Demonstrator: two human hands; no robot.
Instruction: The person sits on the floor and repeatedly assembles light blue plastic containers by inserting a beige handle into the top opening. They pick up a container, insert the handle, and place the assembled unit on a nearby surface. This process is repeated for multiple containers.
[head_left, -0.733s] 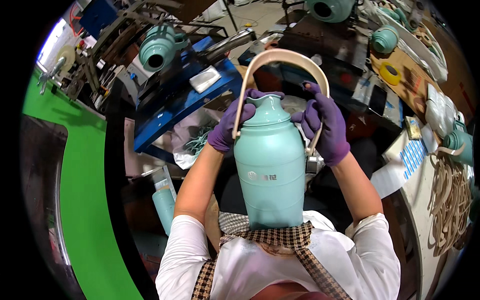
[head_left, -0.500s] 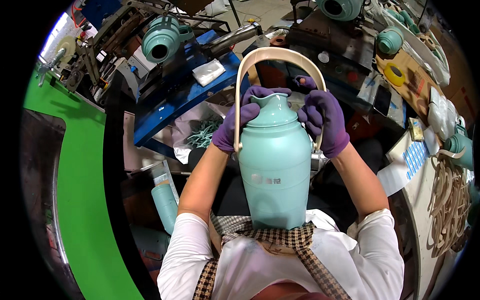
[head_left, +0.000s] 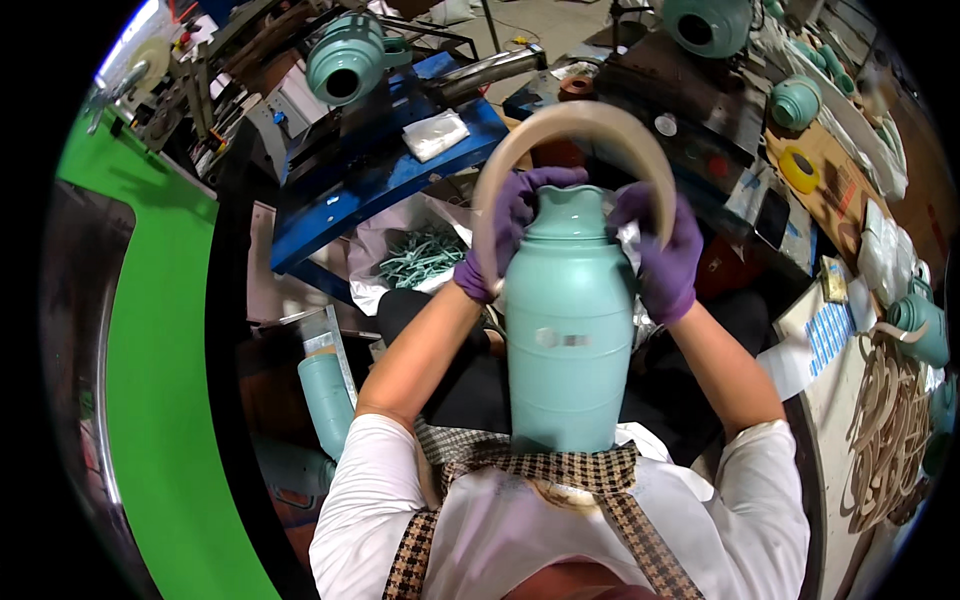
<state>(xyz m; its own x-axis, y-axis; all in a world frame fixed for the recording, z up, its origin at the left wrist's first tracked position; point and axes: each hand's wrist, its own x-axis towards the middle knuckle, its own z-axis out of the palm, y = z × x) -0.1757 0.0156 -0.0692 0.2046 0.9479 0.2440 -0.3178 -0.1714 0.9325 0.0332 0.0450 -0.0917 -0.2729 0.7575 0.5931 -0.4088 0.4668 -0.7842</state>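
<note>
While the tall mint-green plastic flask body [head_left: 568,340] stood upright against the person's chest, its base at the checked apron, the curved cream-coloured plastic carrying handle [head_left: 570,125] arched over its mouth. The handle's left end sat low at the flask's shoulder and appeared seated there; its right end rose above the neck and looked unattached, so the fitting seemed about half done, with the right end left to press home. The left hand [head_left: 505,235], in a purple glove, wrapped the shoulder with fingers closed around the flask and handle end. The right hand [head_left: 665,250], also gloved, gripped the opposite side of the neck, fingers curled against it; whether they pinched the handle could not be told. The flask was smooth, matte and ribbed near the neck, with a flared, wavy rim and a small emblem on its front. Similar mint-green flask parts [head_left: 345,60] lay on the blue workbench [head_left: 380,170] beyond.
</note>
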